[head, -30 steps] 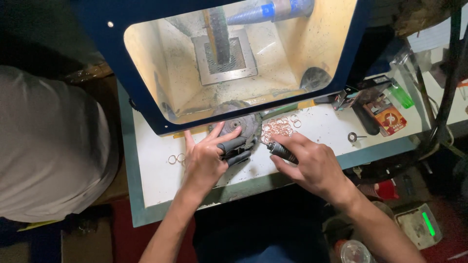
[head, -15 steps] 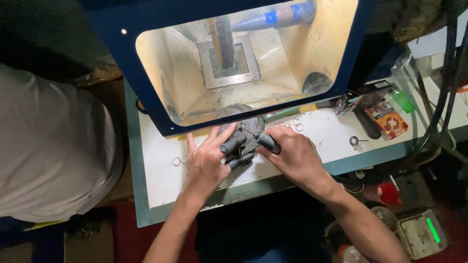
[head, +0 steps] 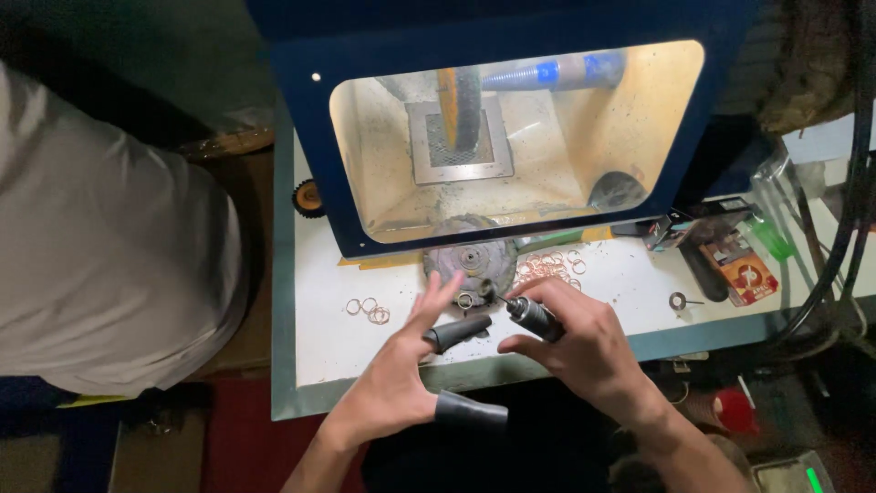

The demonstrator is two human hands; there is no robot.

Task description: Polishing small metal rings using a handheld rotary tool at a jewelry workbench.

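From the head view, I am seeing my right hand (head: 584,351) holding its grip clamped on a small dark rotary tool (head: 532,317), tip pointing toward a small ring (head: 464,300) lying on the white table (head: 319,351). My left hand (head: 397,383) is hovering with its grip apart, fingers (head: 440,297) spread, black finger guards (head: 461,330) on two of them. The ring is sitting just beside a grey round wheel (head: 470,260). More copper rings (head: 368,310) are lying to the left, well apart.
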